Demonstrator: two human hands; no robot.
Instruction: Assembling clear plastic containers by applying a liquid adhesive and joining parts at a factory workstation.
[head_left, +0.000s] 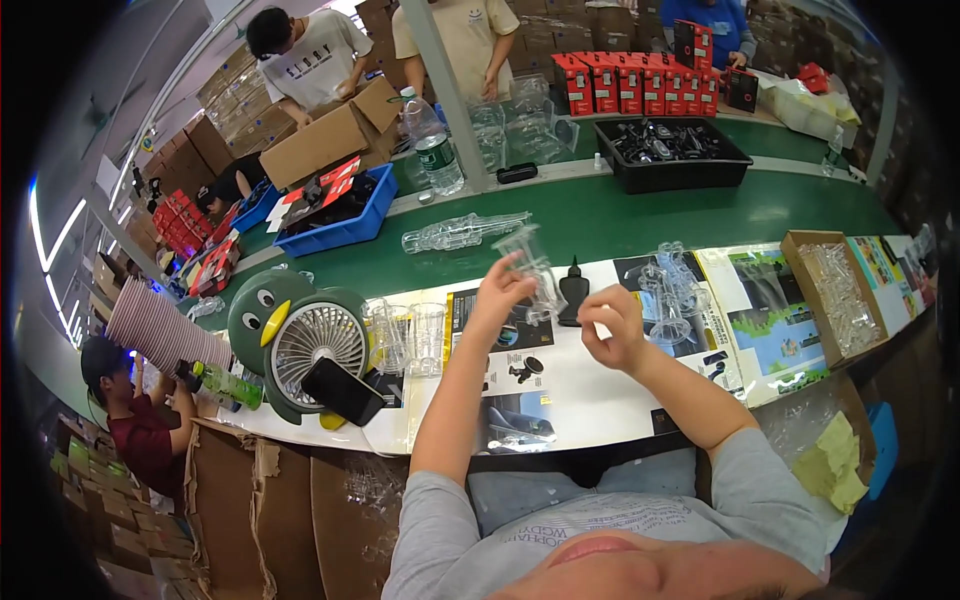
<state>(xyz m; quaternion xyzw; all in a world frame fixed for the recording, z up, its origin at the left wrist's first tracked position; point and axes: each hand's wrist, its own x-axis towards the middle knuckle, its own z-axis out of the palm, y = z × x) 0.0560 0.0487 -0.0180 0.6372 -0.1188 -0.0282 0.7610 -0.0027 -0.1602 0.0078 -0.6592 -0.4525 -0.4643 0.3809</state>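
Observation:
My left hand (pixel 503 293) is closed on a clear plastic part (pixel 541 276), a frame-like piece held tilted above the worktop. My right hand (pixel 614 328) is drawn into a pinch just right of that part; whatever its fingertips hold, if anything, is too small to make out. Between the hands and slightly beyond them stands a small black bottle (pixel 574 292) with a pointed nozzle. More clear plastic parts (pixel 425 340) lie left of my left forearm. Another group of clear parts (pixel 670 300) sits right of my right hand.
A green penguin-shaped fan (pixel 268 314) with a phone (pixel 342 391) against it stands at the left. Clear parts (pixel 465 233) lie on the green bench. An open carton (pixel 815 262) of small clear pieces is at right. Beyond are a black crate (pixel 672 180), blue bin (pixel 338 225) and co-workers.

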